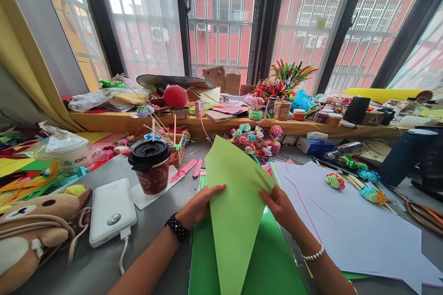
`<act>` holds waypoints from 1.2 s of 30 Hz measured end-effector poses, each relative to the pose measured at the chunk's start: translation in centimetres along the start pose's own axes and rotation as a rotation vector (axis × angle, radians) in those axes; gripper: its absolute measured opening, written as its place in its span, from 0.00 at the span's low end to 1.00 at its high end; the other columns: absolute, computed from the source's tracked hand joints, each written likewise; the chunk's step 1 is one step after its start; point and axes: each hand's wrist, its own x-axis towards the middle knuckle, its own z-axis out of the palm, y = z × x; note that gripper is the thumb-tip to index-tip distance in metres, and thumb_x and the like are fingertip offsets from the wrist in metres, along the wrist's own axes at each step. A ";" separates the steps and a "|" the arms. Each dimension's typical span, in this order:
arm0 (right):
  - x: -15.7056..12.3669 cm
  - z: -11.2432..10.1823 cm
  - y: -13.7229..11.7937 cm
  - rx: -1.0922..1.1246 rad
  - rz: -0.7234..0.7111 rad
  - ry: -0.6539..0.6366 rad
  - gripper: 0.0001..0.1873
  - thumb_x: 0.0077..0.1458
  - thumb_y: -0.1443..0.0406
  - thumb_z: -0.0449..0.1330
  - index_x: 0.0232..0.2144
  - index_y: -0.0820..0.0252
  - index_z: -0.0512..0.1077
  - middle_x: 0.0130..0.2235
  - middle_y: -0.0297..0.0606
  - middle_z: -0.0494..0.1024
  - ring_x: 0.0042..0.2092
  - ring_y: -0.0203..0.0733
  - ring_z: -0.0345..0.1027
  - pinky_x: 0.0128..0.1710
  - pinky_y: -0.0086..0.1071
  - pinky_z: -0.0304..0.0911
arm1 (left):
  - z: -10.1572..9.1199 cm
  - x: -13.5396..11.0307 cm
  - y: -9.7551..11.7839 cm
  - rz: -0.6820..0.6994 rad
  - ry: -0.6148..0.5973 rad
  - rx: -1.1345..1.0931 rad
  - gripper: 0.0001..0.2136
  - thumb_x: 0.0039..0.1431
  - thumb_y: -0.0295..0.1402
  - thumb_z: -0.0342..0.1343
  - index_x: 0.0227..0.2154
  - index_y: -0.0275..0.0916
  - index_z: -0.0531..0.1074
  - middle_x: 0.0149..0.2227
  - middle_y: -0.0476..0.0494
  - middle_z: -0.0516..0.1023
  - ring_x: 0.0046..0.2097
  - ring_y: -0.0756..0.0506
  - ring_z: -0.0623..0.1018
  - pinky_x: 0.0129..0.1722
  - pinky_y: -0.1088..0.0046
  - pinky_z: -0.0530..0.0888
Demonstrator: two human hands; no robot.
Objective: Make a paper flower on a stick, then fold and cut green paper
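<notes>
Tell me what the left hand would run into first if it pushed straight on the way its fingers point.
The left hand points rightward into the light green sheet it grips. Past that, probably the right hand, though depth is unclear.

- The left hand (199, 205) and the right hand (280, 207) hold a folded light green paper (235, 212) by its two edges, tip pointing up.
- Beneath it lies a darker green sheet (273, 262) on the grey table (100, 267).
- A lidded coffee cup (150, 166) and a white power bank (111, 209) sit to the left.
- White sheets (349, 226) lie to the right.
</notes>
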 end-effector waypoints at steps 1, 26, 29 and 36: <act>0.0 0.1 0.1 -0.070 -0.056 -0.015 0.23 0.52 0.57 0.51 0.50 0.54 0.61 0.49 0.37 0.68 0.50 0.48 0.60 0.49 0.42 0.57 | 0.0 0.0 0.0 -0.001 -0.002 -0.007 0.13 0.46 0.35 0.58 0.34 0.31 0.72 0.31 0.39 0.78 0.30 0.44 0.77 0.32 0.72 0.72; -0.3 0.0 -1.6 -0.559 -0.390 -0.306 0.32 0.44 0.78 0.44 0.50 0.47 0.61 0.59 0.30 0.49 0.58 0.45 0.44 0.54 0.45 0.48 | 0.3 -0.2 1.6 0.408 0.209 0.062 0.17 0.43 0.39 0.58 0.35 0.35 0.68 0.28 0.44 0.77 0.30 0.43 0.76 0.30 0.70 0.71; 0.2 -0.6 -3.7 -0.418 -0.335 -0.126 0.20 0.52 0.69 0.49 0.48 0.50 0.64 0.55 0.37 0.60 0.55 0.47 0.52 0.52 0.45 0.51 | 0.9 -1.6 2.7 0.506 0.273 0.261 0.14 0.44 0.42 0.57 0.29 0.35 0.71 0.24 0.48 0.75 0.25 0.46 0.73 0.25 0.72 0.68; 0.6 -0.9 -9.7 -0.048 -0.240 0.016 0.14 0.47 0.58 0.58 0.38 0.53 0.72 0.42 0.37 0.73 0.43 0.46 0.66 0.43 0.38 0.63 | 3.6 -5.2 3.4 0.775 0.099 0.763 0.08 0.48 0.33 0.55 0.31 0.41 0.76 0.31 0.47 0.77 0.34 0.43 0.73 0.37 0.73 0.67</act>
